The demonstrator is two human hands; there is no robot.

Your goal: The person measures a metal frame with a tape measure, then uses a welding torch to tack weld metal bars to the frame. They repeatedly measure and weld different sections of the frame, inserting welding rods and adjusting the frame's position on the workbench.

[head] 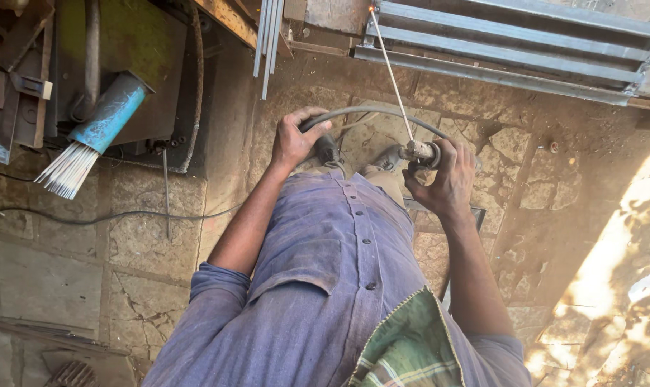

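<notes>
My right hand (450, 179) is closed in a full grip around the electrode holder (419, 151), a short, dull metal clamp head with a worn grey body. A thin, straight welding rod (391, 75), pale and matte, runs from the holder up and away from this hand. Its far tip (371, 10) glows orange against the steel frame (511, 50). The frame is made of flat grey bars laid parallel, with rust-dusted edges, and lies well beyond my right hand.

My left hand (294, 140) is curled over the cable (368, 112), with the fingers wrapped and the thumb on the near side. The cable is thick, smooth grey rubber. It arcs from this hand across toward my right hand.

Under both hands is the floor (160, 244), made of irregular stone slabs, cracked and gritty, tan in colour. Far off past my left hand sits a blue tube (113, 111), cylindrical with scuffed paint. A bundle of spare rods (68, 172) fans out of its open end, whitish and thin. A thin black wire (110, 215) trails on the floor near my left forearm. My shirt (325, 287) is faded blue cloth, buttoned and dusty.
</notes>
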